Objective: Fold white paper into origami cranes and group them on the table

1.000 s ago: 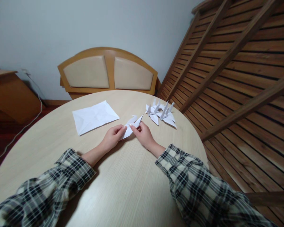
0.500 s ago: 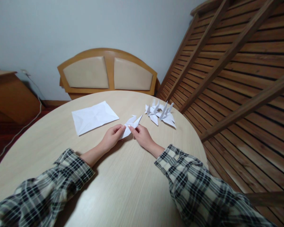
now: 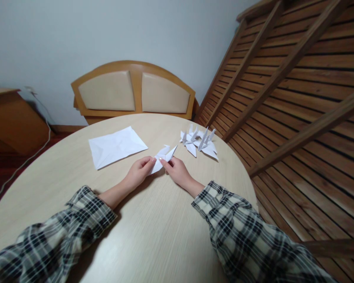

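A white paper crane [image 3: 162, 153] is held between both hands over the middle of the table, its bent head pointing away from me. My left hand [image 3: 139, 171] pinches the crane's left part between thumb and fingers. On the other side, my right hand [image 3: 178, 171] grips it with the thumb pressed on top; the fingers beneath are mostly hidden. Several finished paper cranes [image 3: 205, 144] stand clustered to the right, beyond my right hand. Flat white paper [image 3: 118, 146] with crease marks lies to the left, beyond my left hand.
The round pale wooden table [image 3: 141, 232] fills the foreground. Behind it stands a headboard [image 3: 138, 88] with cream panels against the wall. A slatted wooden frame [image 3: 283, 106] leans at the right. A wooden cabinet [image 3: 17, 122] and a cable [image 3: 20, 167] are at the left.
Both hands keep the same hold on the crane, which has hardly moved. The whole view has shifted very slightly.
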Demonstrator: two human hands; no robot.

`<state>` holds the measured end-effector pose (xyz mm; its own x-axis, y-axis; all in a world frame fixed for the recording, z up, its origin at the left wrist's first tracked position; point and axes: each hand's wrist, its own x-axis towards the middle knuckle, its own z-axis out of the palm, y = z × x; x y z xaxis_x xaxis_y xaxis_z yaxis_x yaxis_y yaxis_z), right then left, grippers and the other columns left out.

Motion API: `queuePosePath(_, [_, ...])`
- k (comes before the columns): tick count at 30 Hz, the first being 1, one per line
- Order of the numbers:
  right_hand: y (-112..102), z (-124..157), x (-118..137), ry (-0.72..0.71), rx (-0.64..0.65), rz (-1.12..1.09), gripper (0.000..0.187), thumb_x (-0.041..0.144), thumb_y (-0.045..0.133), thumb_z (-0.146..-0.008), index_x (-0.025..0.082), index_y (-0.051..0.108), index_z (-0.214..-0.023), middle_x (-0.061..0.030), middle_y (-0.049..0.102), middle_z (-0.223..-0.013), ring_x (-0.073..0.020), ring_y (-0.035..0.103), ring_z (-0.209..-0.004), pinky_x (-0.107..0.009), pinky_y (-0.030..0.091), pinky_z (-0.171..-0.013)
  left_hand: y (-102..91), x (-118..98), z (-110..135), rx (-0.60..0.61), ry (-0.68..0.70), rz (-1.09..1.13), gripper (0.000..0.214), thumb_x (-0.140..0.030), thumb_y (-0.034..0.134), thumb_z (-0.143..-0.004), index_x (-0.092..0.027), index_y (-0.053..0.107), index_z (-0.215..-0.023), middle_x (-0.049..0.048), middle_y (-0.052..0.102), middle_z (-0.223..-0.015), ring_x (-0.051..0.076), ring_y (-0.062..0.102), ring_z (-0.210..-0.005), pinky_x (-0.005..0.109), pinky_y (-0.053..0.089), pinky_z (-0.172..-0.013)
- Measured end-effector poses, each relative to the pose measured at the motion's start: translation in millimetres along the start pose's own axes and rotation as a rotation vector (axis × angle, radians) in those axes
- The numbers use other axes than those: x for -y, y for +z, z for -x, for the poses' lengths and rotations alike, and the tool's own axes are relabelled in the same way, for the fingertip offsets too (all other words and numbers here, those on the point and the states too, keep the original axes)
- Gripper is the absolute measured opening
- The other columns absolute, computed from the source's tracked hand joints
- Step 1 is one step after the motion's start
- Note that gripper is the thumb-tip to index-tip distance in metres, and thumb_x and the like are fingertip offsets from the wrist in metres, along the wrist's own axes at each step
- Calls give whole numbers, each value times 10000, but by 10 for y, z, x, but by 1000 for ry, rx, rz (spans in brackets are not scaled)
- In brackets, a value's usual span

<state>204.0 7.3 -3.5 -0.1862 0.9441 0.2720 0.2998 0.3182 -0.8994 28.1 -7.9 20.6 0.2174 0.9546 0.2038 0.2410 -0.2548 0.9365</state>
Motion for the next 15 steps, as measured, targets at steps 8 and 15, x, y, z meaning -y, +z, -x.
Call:
queuePosePath(8, [-5, -10, 5, -7, 21, -32, 418, 585, 591, -873, 175, 634, -805, -11, 615, -694, -141, 521, -620, -274, 386, -578, 5, 46, -14, 1, -24, 72, 372, -525, 552, -844, -170, 598, -743, 12, 534, -683, 153, 456, -632, 281, 369, -576])
queuePosePath(15, [-7, -7, 57, -89, 9, 78, 364, 487, 545, -904, 176, 615, -729, -46, 651, -721, -164, 563, -659, -297, 414, -641, 13, 135, -45, 44, -15, 73, 397, -538, 535, -891, -171, 600, -755, -4, 522, -663, 149, 466, -621, 268, 373, -568])
